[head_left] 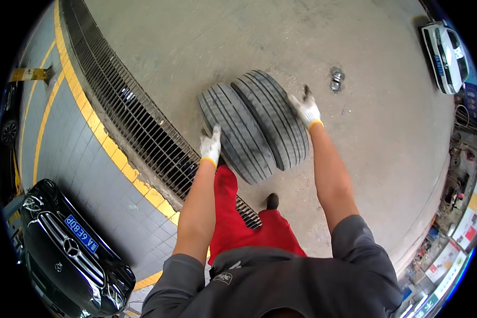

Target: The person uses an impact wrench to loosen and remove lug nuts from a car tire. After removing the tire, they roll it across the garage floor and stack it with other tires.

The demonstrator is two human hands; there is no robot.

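Note:
Two black tyres stand upright side by side on the floor in front of me, grooved treads facing up. The left tyre [237,135] and the right tyre [274,119] touch or nearly touch, with a dark gap between them. My left hand [211,145], in a white glove with a yellow cuff, is at the outer side of the left tyre, thumb and fingers apart. At the outer edge of the right tyre is my right hand [306,109], gloved alike, its fingers stretched out and spread. The tyres hide their own sidewalls and any contact beneath my palms.
A metal drain grate [138,116] runs along the left, edged by a yellow kerb line [108,146]. A black car [71,254] stands at the lower left, a white car [446,57] at the far right. A small metal floor fitting [336,79] lies beyond my right hand.

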